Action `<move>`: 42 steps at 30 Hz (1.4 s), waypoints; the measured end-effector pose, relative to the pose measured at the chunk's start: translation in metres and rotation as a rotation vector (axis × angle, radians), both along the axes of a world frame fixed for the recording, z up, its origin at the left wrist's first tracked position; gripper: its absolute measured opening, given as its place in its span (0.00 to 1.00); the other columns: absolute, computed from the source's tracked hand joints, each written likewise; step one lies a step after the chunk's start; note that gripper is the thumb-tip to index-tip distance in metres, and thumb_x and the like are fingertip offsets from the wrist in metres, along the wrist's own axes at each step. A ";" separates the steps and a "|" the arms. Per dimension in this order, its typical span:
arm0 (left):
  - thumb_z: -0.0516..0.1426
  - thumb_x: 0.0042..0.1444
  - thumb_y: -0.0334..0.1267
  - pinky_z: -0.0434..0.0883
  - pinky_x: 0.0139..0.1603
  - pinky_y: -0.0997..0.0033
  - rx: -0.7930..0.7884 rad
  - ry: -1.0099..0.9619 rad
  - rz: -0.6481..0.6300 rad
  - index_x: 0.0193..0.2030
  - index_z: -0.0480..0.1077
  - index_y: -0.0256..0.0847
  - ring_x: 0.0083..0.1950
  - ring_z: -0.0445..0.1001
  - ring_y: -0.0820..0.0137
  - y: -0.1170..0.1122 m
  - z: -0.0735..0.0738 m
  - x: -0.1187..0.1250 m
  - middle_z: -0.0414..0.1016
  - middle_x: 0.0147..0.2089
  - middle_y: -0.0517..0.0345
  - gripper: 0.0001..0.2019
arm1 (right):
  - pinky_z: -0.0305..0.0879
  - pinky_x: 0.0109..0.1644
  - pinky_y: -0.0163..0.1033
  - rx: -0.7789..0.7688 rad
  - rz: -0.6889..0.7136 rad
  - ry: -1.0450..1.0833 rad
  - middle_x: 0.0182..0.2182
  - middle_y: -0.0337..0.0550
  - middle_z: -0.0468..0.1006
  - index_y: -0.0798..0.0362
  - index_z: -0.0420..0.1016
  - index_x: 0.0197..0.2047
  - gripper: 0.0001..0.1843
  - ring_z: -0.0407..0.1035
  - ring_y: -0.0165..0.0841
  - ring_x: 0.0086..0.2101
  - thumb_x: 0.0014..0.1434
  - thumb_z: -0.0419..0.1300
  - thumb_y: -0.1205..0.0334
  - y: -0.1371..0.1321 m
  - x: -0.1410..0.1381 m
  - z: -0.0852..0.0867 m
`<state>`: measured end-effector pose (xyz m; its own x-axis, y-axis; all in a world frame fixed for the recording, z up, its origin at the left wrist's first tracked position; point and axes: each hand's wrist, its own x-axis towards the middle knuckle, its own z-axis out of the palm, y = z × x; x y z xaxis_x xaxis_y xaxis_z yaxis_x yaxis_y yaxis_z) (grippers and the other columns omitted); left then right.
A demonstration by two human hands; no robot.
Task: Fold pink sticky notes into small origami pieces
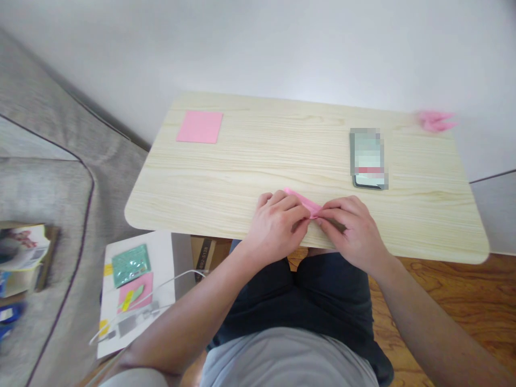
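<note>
A strip of folded pink paper [303, 201] lies near the table's front edge, partly hidden by my fingers. My left hand [279, 221] rests over its left part, with thumb and index finger pinching near the paper's lower corner. From the other side, my right hand [352, 228] pinches the paper's right end between thumb and fingertips. Both hands are close together, almost touching at the tips. Flat pink square paper [200, 127] sits at the table's back left. A folded pink paper piece [436, 121] with pointed ends, slightly blurred, is at the back right corner.
A phone [367, 158], its screen pixelated, lies on the wooden table [258, 145] right of centre. At lower left, a white stand [161, 252] holds a green packet [131, 265], pink paper and a white cable. A grey sofa [52, 177] is at left; a wall rises behind.
</note>
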<state>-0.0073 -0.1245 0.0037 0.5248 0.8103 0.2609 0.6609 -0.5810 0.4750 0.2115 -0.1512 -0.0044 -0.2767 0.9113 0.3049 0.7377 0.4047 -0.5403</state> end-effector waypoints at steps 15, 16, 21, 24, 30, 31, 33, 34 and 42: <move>0.59 0.67 0.41 0.64 0.54 0.56 -0.117 0.000 0.134 0.37 0.75 0.44 0.51 0.70 0.61 0.003 0.002 0.012 0.79 0.44 0.57 0.08 | 0.67 0.53 0.53 -0.055 -0.125 -0.020 0.44 0.46 0.79 0.49 0.80 0.40 0.06 0.72 0.42 0.46 0.66 0.66 0.57 0.007 -0.003 0.001; 0.59 0.67 0.41 0.64 0.54 0.56 -0.120 0.000 0.139 0.36 0.75 0.44 0.51 0.70 0.61 0.003 0.001 0.013 0.78 0.43 0.56 0.08 | 0.66 0.52 0.53 -0.054 -0.134 -0.025 0.44 0.46 0.79 0.49 0.80 0.40 0.06 0.72 0.42 0.46 0.66 0.65 0.57 0.007 -0.003 0.000; 0.59 0.67 0.40 0.64 0.53 0.56 -0.121 -0.009 0.159 0.35 0.75 0.44 0.50 0.69 0.61 0.003 -0.001 0.014 0.77 0.42 0.55 0.08 | 0.66 0.51 0.52 -0.083 -0.128 -0.050 0.44 0.47 0.79 0.49 0.80 0.42 0.05 0.72 0.43 0.46 0.67 0.65 0.58 0.007 -0.003 0.001; 0.59 0.66 0.40 0.64 0.53 0.56 -0.121 -0.006 0.162 0.35 0.75 0.44 0.50 0.70 0.61 0.003 -0.001 0.015 0.77 0.41 0.55 0.08 | 0.66 0.50 0.51 -0.110 -0.093 -0.059 0.44 0.47 0.79 0.49 0.80 0.41 0.05 0.72 0.43 0.47 0.67 0.64 0.58 0.009 0.000 0.003; 0.58 0.67 0.39 0.64 0.54 0.55 -0.125 0.006 0.158 0.35 0.74 0.44 0.51 0.70 0.61 0.004 -0.001 0.014 0.77 0.40 0.56 0.08 | 0.67 0.48 0.50 -0.151 -0.016 -0.083 0.45 0.48 0.78 0.49 0.80 0.42 0.06 0.73 0.43 0.46 0.66 0.65 0.57 0.016 0.006 0.007; 0.58 0.67 0.39 0.64 0.54 0.55 -0.122 0.010 0.159 0.35 0.74 0.44 0.51 0.70 0.60 0.004 -0.002 0.014 0.77 0.40 0.56 0.08 | 0.67 0.48 0.50 -0.154 -0.007 -0.084 0.45 0.47 0.78 0.49 0.80 0.42 0.05 0.73 0.43 0.46 0.66 0.65 0.57 0.017 0.007 0.008; 0.58 0.67 0.39 0.64 0.53 0.55 -0.119 0.017 0.160 0.35 0.74 0.44 0.51 0.70 0.60 0.004 -0.002 0.014 0.77 0.41 0.56 0.08 | 0.67 0.47 0.50 -0.156 -0.004 -0.091 0.45 0.47 0.78 0.49 0.80 0.42 0.05 0.73 0.43 0.46 0.65 0.65 0.58 0.017 0.007 0.008; 0.58 0.67 0.39 0.64 0.53 0.55 -0.118 0.018 0.161 0.35 0.74 0.44 0.50 0.70 0.60 0.004 -0.002 0.014 0.77 0.41 0.56 0.08 | 0.66 0.47 0.50 -0.157 -0.009 -0.096 0.45 0.47 0.78 0.49 0.79 0.42 0.04 0.73 0.43 0.46 0.65 0.65 0.59 0.018 0.007 0.008; 0.58 0.67 0.40 0.64 0.53 0.56 -0.105 0.005 0.171 0.35 0.73 0.44 0.50 0.70 0.60 0.004 -0.004 0.015 0.77 0.40 0.55 0.09 | 0.64 0.47 0.49 -0.144 -0.060 -0.144 0.44 0.49 0.77 0.50 0.78 0.42 0.04 0.73 0.44 0.46 0.66 0.63 0.60 0.015 -0.001 0.010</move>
<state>0.0080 -0.1208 -0.0006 0.3783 0.9104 0.1677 0.7483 -0.4074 0.5236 0.2101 -0.1362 0.0058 -0.2515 0.9588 0.1319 0.8320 0.2838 -0.4767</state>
